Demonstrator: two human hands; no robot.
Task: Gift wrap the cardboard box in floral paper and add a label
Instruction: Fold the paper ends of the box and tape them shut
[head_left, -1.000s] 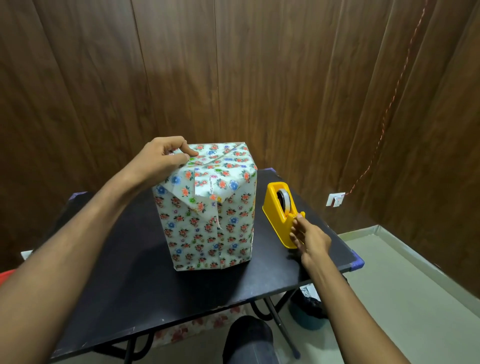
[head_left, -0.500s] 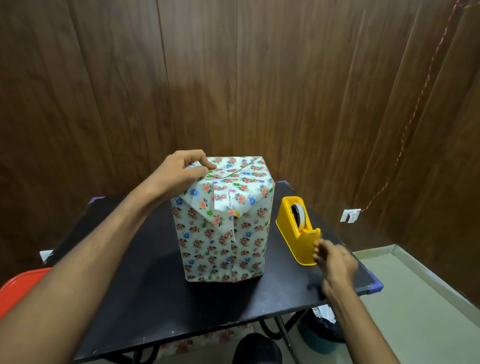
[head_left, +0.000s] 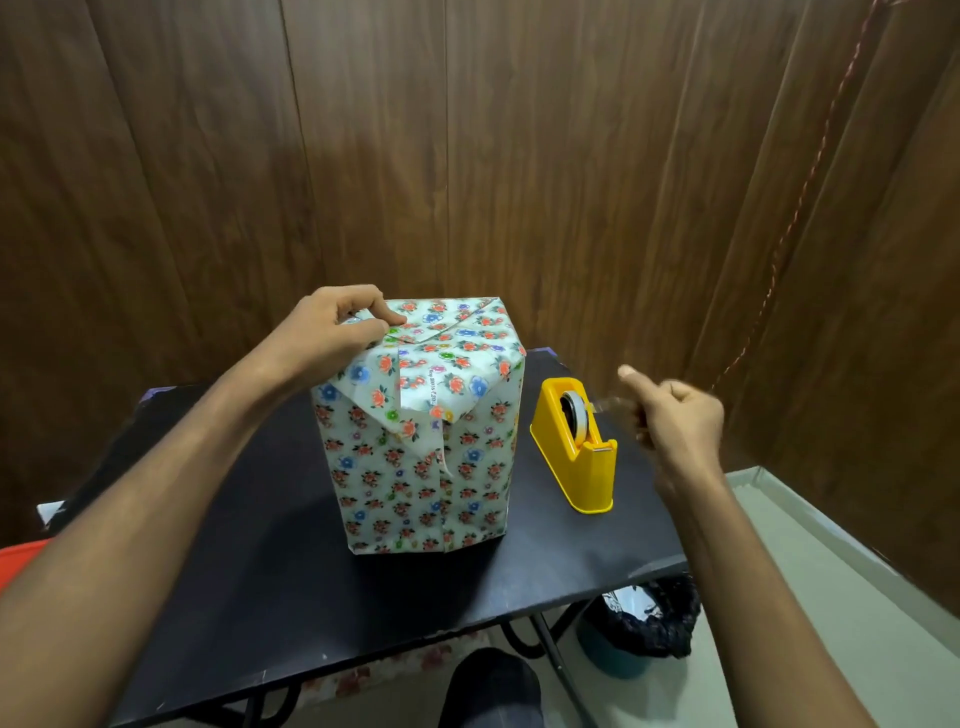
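Both hands raised: left hand (head_left: 332, 327) pinches floral paper (head_left: 415, 415) atop box, right hand (head_left: 675, 415) pinches tape (head_left: 605, 404).

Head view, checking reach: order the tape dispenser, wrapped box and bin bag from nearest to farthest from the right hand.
From the right hand:
1. Tape dispenser, just left.
2. Wrapped box, further left, mid-table.
3. Bin bag, below the table edge.

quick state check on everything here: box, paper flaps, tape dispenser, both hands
wrapped box: upright on the black table, fully covered in floral paper
top flaps: folded over, held down, no tape seen on them
tape dispenser: upright right of the box, apart from it, roll loaded
tape strip: drawn out from the roll, blurred
left hand: pinches the top flaps
right hand: raised beside the dispenser, grips the strip's end
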